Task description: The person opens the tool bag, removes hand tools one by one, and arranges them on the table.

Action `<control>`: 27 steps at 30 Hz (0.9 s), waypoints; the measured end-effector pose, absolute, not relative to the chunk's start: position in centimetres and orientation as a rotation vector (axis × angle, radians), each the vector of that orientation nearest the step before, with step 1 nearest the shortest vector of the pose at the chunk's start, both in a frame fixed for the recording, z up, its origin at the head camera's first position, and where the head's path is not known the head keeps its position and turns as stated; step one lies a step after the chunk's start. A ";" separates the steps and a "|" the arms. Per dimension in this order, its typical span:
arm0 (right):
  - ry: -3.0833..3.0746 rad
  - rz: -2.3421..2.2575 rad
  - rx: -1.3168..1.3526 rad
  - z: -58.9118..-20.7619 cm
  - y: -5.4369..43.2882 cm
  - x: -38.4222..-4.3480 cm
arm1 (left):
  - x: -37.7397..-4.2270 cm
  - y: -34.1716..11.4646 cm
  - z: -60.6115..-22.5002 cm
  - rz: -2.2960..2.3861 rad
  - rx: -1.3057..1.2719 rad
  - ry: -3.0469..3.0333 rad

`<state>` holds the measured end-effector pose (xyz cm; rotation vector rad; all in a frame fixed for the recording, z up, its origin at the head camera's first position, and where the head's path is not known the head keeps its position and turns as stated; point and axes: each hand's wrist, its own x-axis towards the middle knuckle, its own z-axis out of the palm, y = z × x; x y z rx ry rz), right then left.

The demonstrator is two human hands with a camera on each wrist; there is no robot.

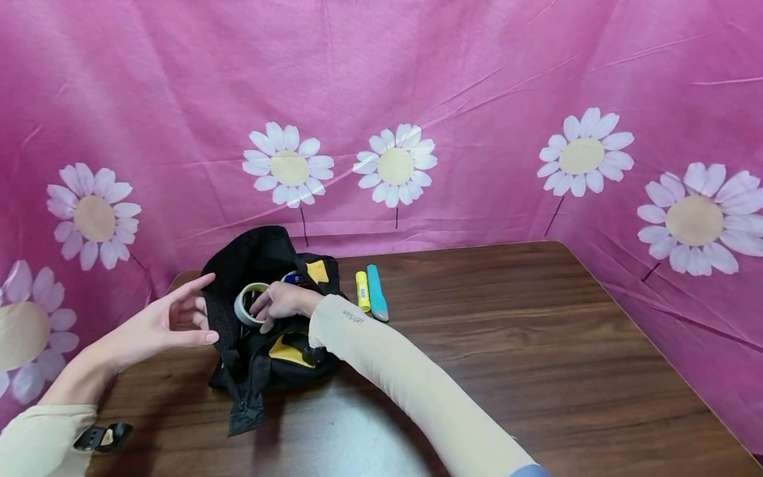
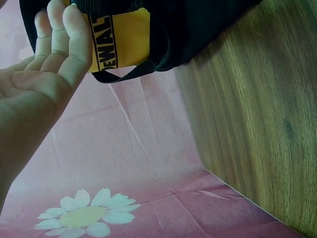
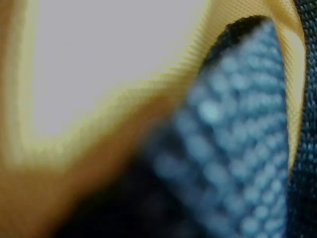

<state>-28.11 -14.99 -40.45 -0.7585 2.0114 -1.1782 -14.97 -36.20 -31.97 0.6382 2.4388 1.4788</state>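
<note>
A black tool bag with yellow panels stands unzipped on the left part of the table. At its left wall is my left hand, index finger and thumb spread apart along the rim. In the left wrist view its straight fingers lie against the bag's outside, beside a yellow DEWALT panel. My right hand reaches into the bag's mouth and pinches the rim of a pale roll of tape. The right wrist view is filled by blurred yellow fabric and black webbing, hiding that hand.
Just right of the bag, a yellow tube and a turquoise utility knife lie side by side on the brown wooden table. A blue item shows inside the bag. A pink cloth with white flowers hangs behind.
</note>
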 end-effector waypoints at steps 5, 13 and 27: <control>2.126 -1.103 -0.854 -40.8 -15.2 -28.0 | -15.0 -36.2 -32.0 1.477 0.652 2.447; 2.082 -1.196 -0.837 -40.6 -14.8 -28.3 | -15.0 -36.1 -32.1 1.481 0.633 2.444; 2.047 -1.289 -0.619 -38.3 -14.7 -27.6 | -14.7 -36.2 -31.8 1.426 0.619 2.495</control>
